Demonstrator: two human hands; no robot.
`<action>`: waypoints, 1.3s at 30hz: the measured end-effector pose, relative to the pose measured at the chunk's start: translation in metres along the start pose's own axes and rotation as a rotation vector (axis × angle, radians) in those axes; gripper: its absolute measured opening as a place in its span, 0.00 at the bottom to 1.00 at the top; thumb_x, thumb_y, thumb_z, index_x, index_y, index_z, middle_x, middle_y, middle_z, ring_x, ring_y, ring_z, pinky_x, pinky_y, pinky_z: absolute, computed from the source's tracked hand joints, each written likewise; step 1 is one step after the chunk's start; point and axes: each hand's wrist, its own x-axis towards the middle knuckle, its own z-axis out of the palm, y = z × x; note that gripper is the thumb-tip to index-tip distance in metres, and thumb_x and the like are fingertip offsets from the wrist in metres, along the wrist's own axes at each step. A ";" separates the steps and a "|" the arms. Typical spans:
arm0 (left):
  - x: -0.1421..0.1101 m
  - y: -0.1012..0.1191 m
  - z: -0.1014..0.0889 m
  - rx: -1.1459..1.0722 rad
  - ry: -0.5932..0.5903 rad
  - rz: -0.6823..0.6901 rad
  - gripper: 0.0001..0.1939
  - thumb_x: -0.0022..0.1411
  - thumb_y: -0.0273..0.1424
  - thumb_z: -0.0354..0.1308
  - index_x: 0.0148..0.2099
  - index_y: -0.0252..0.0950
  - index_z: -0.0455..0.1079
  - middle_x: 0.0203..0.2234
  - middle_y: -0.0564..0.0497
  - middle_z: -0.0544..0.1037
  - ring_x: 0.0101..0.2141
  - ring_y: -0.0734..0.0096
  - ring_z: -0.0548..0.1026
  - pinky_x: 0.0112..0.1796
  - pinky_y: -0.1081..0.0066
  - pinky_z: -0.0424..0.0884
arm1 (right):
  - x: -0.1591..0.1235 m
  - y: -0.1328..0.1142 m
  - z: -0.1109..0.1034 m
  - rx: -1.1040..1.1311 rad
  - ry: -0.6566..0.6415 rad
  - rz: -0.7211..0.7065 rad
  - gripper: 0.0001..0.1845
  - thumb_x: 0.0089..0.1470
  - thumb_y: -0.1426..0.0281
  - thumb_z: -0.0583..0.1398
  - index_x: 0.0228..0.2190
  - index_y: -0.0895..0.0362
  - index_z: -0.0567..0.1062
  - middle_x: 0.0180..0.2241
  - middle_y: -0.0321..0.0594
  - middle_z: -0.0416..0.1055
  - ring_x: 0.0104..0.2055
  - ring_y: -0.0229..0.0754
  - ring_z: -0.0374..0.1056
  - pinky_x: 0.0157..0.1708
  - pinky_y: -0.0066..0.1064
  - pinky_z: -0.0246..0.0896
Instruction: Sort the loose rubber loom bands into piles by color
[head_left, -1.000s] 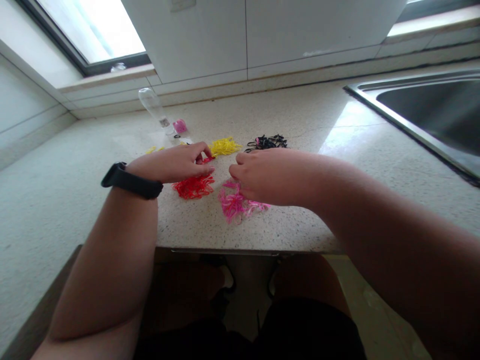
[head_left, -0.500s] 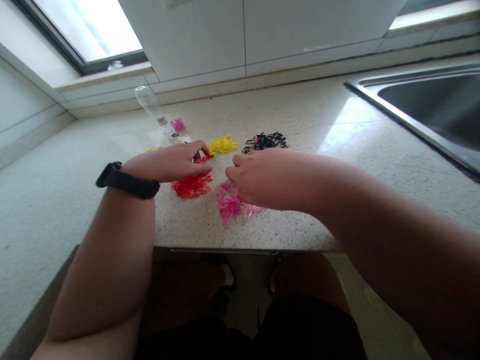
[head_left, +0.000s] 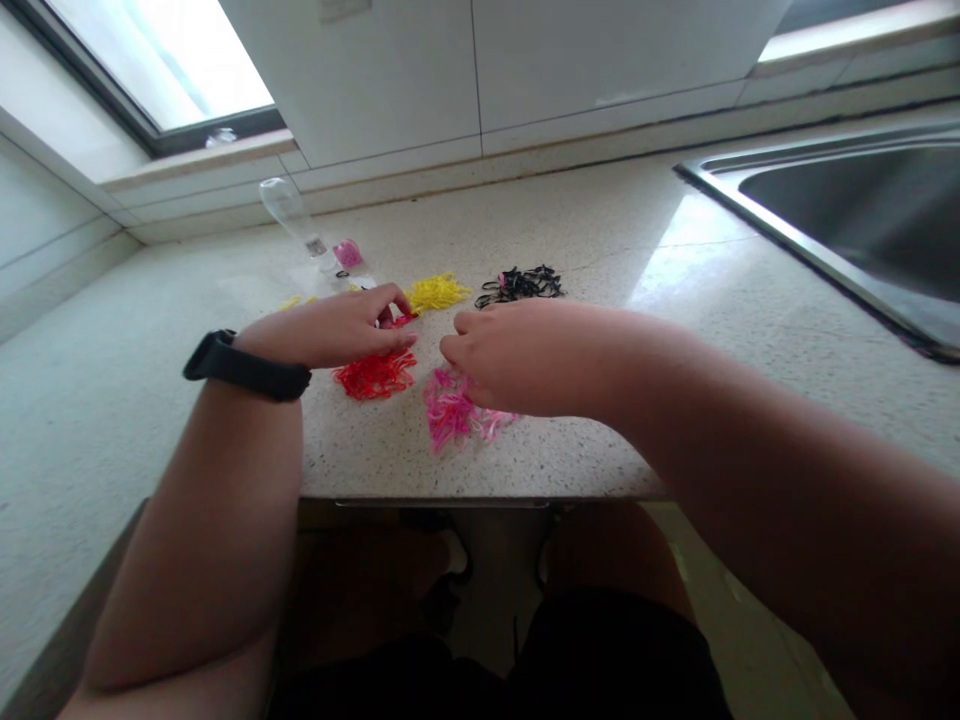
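Left hand (head_left: 364,325) half-open, right hand (head_left: 506,355) palm-down and loosely curled

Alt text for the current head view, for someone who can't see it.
Two bare hands, left and right, work over red, pink, yellow and black piles of small bands on a speckled counter, with a sink at right.

Metal sink (head_left: 721,178) at far right, pale tiled wall (head_left: 382,90) behind, dark-framed window (head_left: 169,60) at upper left
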 end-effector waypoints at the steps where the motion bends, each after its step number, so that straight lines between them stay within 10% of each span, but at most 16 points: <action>1: 0.000 0.000 0.000 -0.002 0.000 -0.003 0.34 0.59 0.55 0.51 0.59 0.38 0.66 0.41 0.44 0.80 0.36 0.59 0.76 0.36 0.65 0.66 | 0.001 0.001 -0.001 -0.011 -0.013 -0.007 0.09 0.57 0.75 0.58 0.38 0.57 0.78 0.38 0.46 0.75 0.41 0.47 0.69 0.37 0.37 0.60; 39: -0.003 -0.007 0.003 -0.109 0.066 0.114 0.26 0.62 0.50 0.51 0.54 0.37 0.66 0.38 0.44 0.79 0.34 0.62 0.75 0.32 0.67 0.63 | 0.014 0.051 0.004 0.164 0.125 0.097 0.10 0.57 0.68 0.56 0.33 0.57 0.77 0.34 0.42 0.76 0.34 0.39 0.66 0.36 0.32 0.53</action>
